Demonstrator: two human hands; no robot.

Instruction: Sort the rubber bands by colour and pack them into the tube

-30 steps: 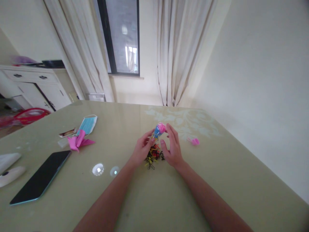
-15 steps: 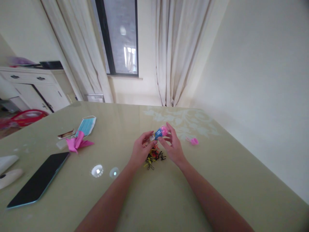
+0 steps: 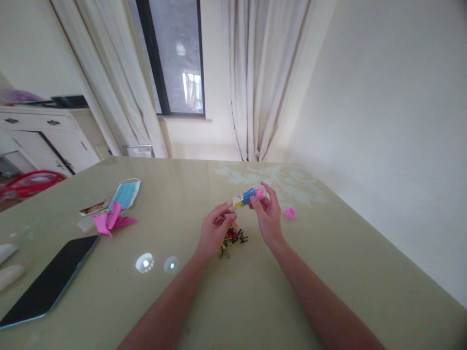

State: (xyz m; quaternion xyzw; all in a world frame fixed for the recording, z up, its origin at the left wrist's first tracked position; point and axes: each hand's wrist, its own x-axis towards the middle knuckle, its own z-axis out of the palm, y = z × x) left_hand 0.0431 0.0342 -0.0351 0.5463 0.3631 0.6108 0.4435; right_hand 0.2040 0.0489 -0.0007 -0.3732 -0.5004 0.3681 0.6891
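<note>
In my right hand (image 3: 269,214) is a small clear bottle (image 3: 249,197), lying nearly sideways with its left end lower. Blue, pink and yellow bits show through its wall. My left hand (image 3: 213,231) is at the bottle's left end, thumb and fingers drawn together. Whatever they pinch is too small to make out, and I cannot tell whether they touch the bottle. Below the hands, a loose pile of small elastic bands (image 3: 232,237), black, red and yellow, lies on the table, partly hidden by my left hand. A small pink cap-like piece (image 3: 290,213) rests to the right.
On the left of the glossy table (image 3: 233,301) lie a black tablet (image 3: 51,277), a pink folded paper shape (image 3: 111,221), a blue face mask (image 3: 126,193) and a small picture card (image 3: 93,208). A white wall (image 3: 394,146) runs along the right side.
My right hand has moved right and slightly up with the bottle, now farther from my left hand. More of the bottle's left part shows. The view has shifted slightly.
</note>
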